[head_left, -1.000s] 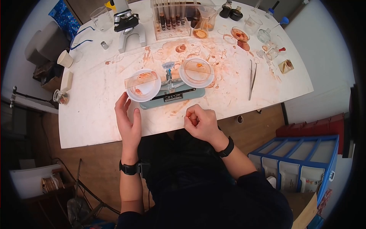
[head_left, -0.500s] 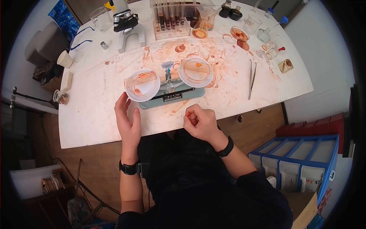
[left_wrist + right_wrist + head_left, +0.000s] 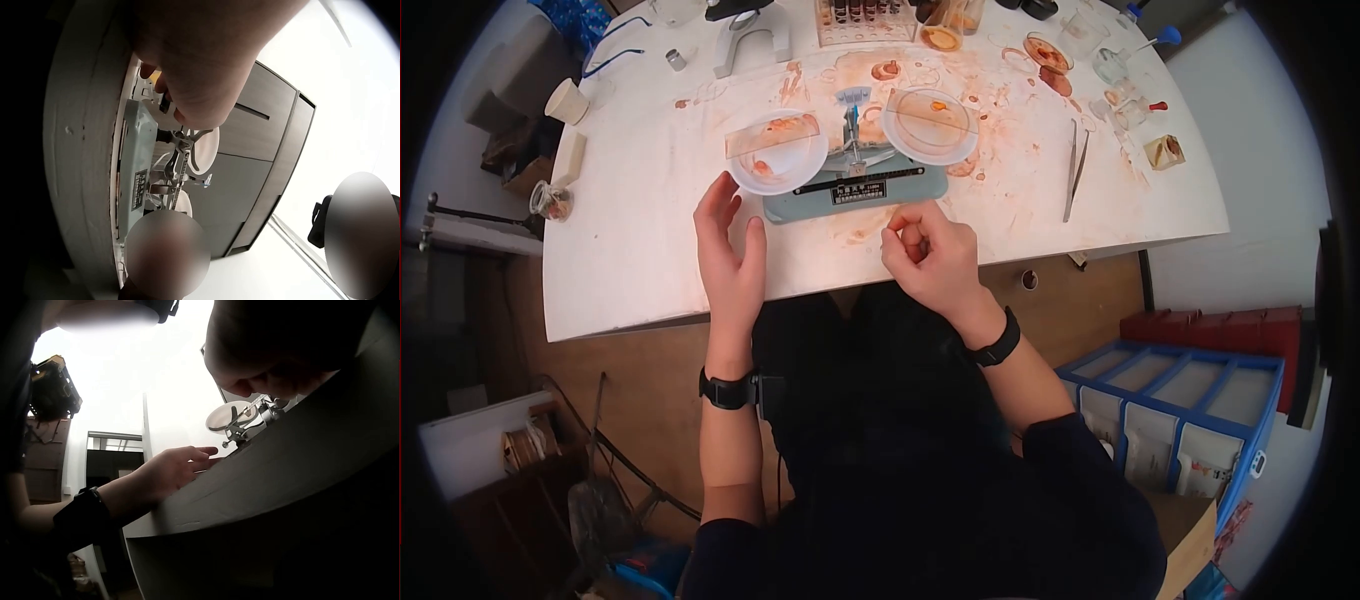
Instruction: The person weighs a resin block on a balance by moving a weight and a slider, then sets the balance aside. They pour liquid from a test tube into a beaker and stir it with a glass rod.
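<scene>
A balance scale with a pale green base stands near the table's front edge. Its white left pan bears a clear, orange-stained rectangular plate; on the white right pan lies a similar plate. My left hand is beside the left pan, its fingers relaxed and fingertips close to the rim, with nothing held. In front of the scale's right end my right hand rests with fingers curled in, and no object shows in it. The right wrist view shows my left hand low by the scale.
Tweezers lie to the right on the stained white table. At the back are a microscope, a test tube rack, a flask and a petri dish. A paper cup and small jar stand left.
The head view has tilted downward, so the table and scale appear higher in it. Both hands keep about the same place and pose beside the scale.
</scene>
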Available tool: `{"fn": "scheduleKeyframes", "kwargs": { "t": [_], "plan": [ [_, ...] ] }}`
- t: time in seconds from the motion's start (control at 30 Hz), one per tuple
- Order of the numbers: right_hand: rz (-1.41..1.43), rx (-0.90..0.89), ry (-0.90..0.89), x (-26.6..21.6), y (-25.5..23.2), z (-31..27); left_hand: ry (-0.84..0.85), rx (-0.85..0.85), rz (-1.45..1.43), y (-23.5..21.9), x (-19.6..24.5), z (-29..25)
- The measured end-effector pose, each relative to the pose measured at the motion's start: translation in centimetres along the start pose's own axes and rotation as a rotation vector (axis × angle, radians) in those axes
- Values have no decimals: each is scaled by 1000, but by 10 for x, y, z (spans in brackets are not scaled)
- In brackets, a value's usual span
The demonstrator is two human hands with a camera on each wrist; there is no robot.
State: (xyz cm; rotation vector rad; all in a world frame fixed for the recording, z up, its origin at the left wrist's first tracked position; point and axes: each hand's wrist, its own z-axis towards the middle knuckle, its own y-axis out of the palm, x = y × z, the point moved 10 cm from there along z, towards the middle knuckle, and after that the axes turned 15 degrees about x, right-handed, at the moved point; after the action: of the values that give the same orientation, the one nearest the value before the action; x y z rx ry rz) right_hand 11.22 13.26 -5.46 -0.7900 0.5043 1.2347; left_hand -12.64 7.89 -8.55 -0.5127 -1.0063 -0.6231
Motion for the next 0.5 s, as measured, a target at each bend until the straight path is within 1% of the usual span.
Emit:
{"fn": "scheduleKeyframes", "kwargs": {
  "t": [0.1, 0.2, 0.3, 0.4, 0.5],
  "plan": [
    [-36, 29, -114, -16, 4, 10, 9, -5, 16, 0, 2, 0],
    [-81, 92, -146, -20, 6, 20, 26, -9, 29, 1, 4, 1],
    [-112, 107, -177, -23, 8, 25, 34, -8, 29, 0, 6, 1],
    [-151, 80, -175, -27, 14, 26, 40, -4, 23, 1, 6, 1],
    [-122, 93, -245, -35, 18, 27, 33, -1, 21, 0, 5, 1]
  ]
}}
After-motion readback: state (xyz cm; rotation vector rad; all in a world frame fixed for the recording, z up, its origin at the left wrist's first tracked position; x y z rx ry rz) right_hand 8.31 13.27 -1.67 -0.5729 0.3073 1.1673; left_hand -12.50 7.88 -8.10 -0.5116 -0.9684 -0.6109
